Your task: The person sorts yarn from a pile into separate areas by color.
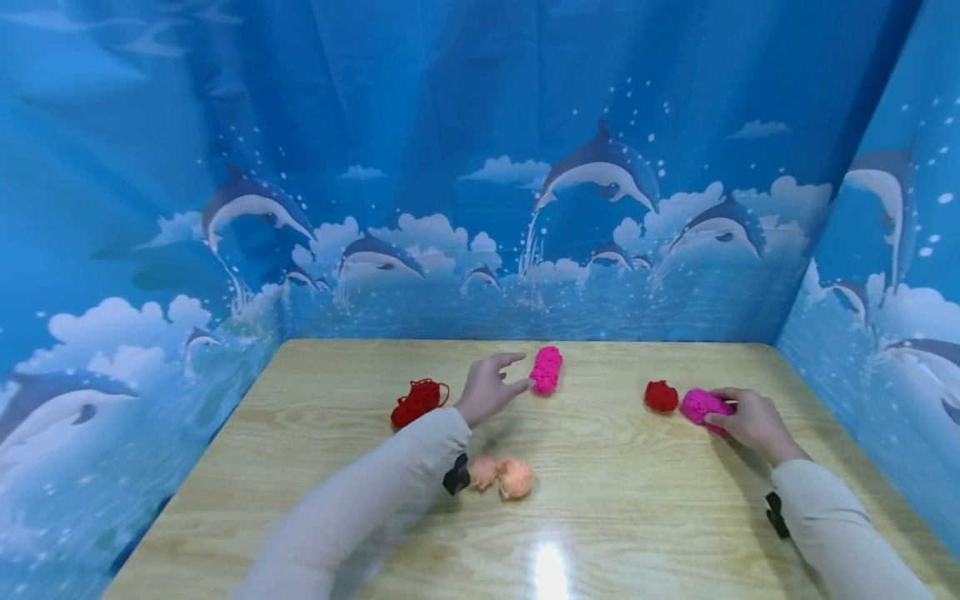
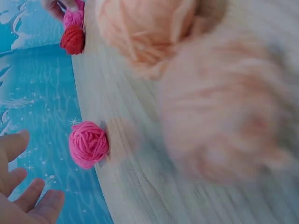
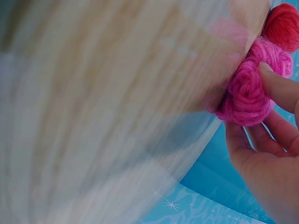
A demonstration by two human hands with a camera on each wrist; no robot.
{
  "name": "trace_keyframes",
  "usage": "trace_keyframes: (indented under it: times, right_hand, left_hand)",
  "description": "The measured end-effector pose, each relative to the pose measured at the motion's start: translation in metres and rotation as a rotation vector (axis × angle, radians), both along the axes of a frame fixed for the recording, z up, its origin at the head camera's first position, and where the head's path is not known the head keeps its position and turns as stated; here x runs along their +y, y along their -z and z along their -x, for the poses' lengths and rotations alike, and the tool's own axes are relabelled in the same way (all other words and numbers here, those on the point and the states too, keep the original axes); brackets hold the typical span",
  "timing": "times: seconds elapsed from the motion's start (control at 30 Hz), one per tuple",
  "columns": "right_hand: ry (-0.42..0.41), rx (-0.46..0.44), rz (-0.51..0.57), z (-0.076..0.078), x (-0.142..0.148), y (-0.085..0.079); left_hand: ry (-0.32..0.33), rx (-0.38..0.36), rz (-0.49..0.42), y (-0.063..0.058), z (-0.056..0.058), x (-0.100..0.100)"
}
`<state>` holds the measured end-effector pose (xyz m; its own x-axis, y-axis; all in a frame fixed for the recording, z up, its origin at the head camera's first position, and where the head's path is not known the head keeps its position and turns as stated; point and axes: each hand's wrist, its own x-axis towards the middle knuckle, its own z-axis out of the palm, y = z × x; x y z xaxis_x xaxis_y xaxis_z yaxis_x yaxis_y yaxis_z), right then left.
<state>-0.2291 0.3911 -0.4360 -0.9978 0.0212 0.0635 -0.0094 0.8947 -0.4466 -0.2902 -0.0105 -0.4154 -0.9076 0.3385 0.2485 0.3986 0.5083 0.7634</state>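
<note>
At the right of the table in the head view, my right hand (image 1: 753, 423) holds a magenta ball of yarn (image 1: 705, 406) between thumb and fingers. In the right wrist view this yarn (image 3: 247, 93) rests at the table surface, beside a red ball of yarn (image 3: 285, 28). My left hand (image 1: 489, 387) reaches over the middle of the table with its fingers spread and nothing in them. Just beyond its fingertips lies a bright pink skein of yarn (image 1: 547, 371); the left wrist view shows a gap between them.
Dark red yarn (image 1: 416, 402) with a loose loop lies left of my left hand, partly behind the sleeve. Two peach yarn balls (image 1: 515, 478) sit nearer, beside the left forearm. A blue dolphin-print curtain (image 1: 480, 208) borders the wooden table (image 1: 600, 517).
</note>
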Motion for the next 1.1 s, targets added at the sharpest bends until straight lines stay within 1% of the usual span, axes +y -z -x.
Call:
trace_keyframes:
  times: [0.07, 0.17, 0.3, 0.4, 0.5, 0.73, 0.8, 0.97, 1.03, 1.1]
  right_hand:
    - [-0.005, 0.005, -0.002, 0.001, 0.001, -0.001]
    - [-0.008, 0.003, 0.003, 0.001, 0.001, -0.001]
    - [-0.002, -0.001, 0.01, 0.003, 0.001, 0.0]
    - [0.0, -0.001, 0.008, 0.004, 0.002, 0.0]
    - [-0.003, 0.005, -0.001, 0.003, 0.002, 0.001]
    - [-0.009, 0.024, -0.009, 0.003, 0.002, 0.003]
    - [-0.005, 0.023, -0.012, 0.003, 0.002, 0.003]
    - [0.0, 0.017, -0.009, 0.003, 0.002, 0.002]
    - [-0.001, 0.015, -0.007, 0.003, 0.002, 0.002]
    - [-0.002, 0.019, -0.011, 0.002, 0.003, 0.002]
  left_hand:
    - [-0.037, 0.004, 0.001, 0.002, 0.004, 0.006]
    - [-0.09, -0.019, -0.018, 0.005, 0.009, 0.016]
    - [-0.159, -0.073, -0.063, 0.01, 0.016, 0.028]
    - [-0.198, -0.115, -0.081, 0.015, 0.019, 0.038]
    - [-0.226, -0.14, -0.082, 0.02, 0.021, 0.047]
    - [-0.318, -0.16, -0.071, 0.028, 0.026, 0.064]
    - [-0.338, -0.169, -0.071, 0.03, 0.027, 0.067]
    - [-0.36, -0.144, -0.045, 0.036, 0.028, 0.069]
    - [-0.363, -0.135, -0.03, 0.037, 0.028, 0.069]
    - [-0.362, -0.151, -0.025, 0.035, 0.027, 0.069]
